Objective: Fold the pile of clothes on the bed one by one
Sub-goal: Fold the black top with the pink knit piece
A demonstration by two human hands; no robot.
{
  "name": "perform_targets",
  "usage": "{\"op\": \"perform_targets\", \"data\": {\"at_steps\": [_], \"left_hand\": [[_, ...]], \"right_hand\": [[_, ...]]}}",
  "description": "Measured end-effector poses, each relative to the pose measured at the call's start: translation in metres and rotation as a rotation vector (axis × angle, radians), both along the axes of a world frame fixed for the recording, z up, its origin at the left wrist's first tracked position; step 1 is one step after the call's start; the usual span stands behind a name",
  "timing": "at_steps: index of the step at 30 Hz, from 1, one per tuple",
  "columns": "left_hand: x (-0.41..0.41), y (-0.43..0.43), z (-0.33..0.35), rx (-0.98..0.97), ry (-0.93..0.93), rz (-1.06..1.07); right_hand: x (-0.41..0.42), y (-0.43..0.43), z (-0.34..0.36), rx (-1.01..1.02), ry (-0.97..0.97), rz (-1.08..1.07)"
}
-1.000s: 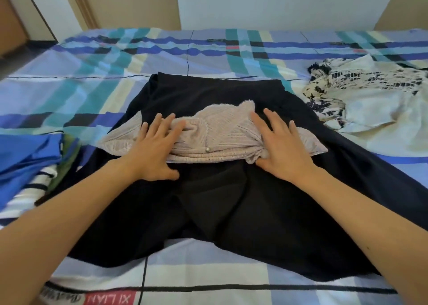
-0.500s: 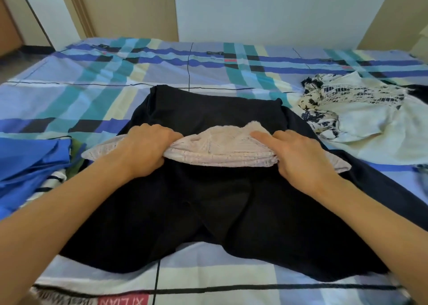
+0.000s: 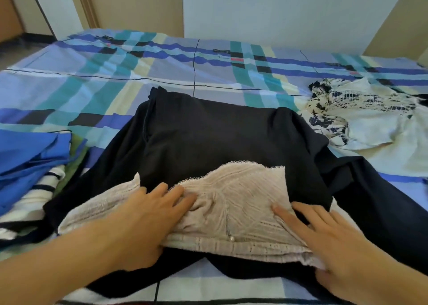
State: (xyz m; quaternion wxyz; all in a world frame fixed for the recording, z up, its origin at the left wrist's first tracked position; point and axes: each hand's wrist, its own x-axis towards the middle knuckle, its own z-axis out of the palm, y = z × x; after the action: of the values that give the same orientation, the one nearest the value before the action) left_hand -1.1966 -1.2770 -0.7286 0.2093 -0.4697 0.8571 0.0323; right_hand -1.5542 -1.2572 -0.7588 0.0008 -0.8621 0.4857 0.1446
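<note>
Change: left hand and right hand, which half a second before had bunched the near edge of the beige top, lay flat again with fingers straightened; the top sat closer to the person.
Left hand: spread wide, palm down on the left half of the top, holding nothing.
Right hand: fingers straight, pressing the top's right end, holding nothing.
Beige top: rumpled, with its lace edge turned away from the person, it rested on the near part of a black garment spread over the plaid bed.
Other clothes: a blue stack and a striped piece lay at the left; a white patterned heap lay at the right, well apart from the top.
Step in hand: judged to be smoothing the top flat before its first fold; no neat fold was yet visible.
Next move: likely called for flattening the wrinkled middle, then bringing one side across the other while keeping the black garment beneath undisturbed.
Writing: none legible; a small red mark on the far part of the sheet was too small to read.
</note>
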Motion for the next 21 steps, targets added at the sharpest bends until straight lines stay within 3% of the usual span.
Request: {"op": "perform_targets", "data": {"at_steps": [2, 4, 7, 9, 12, 16, 19, 21], "left_hand": [[0.008, -0.013, 0.023, 0.224, 0.009, 0.071], [0.008, -0.035, 0.042, 0.321, 0.056, 0.193], [-0.002, -0.097, 0.04, 0.129, 0.242, 0.25], [0.0, -0.155, 0.017, -0.088, 0.372, 0.356], [0.024, -0.232, -0.02, -0.242, 0.484, 0.714], [0.039, -0.284, -0.043, -0.296, 0.735, 1.064], [0.03, -0.307, -0.041, -0.308, 0.969, 1.204], [0.03, -0.325, -0.038, -0.243, 1.087, 1.239]], "right_hand": [[-0.023, -0.015, 0.006, 0.272, 0.007, -0.115], [-0.021, -0.033, 0.008, 0.335, -0.274, -0.2], [0.014, -0.079, 0.047, 0.204, -0.617, -0.281], [0.024, -0.121, 0.06, 0.066, -0.648, -0.3], [0.022, -0.206, 0.044, -0.129, -0.587, -0.407], [-0.009, -0.283, 0.028, -0.028, -0.675, -0.809], [-0.025, -0.31, 0.021, 0.196, -0.889, -1.075], [-0.027, -0.314, 0.027, 0.386, -0.981, -1.118]]}}
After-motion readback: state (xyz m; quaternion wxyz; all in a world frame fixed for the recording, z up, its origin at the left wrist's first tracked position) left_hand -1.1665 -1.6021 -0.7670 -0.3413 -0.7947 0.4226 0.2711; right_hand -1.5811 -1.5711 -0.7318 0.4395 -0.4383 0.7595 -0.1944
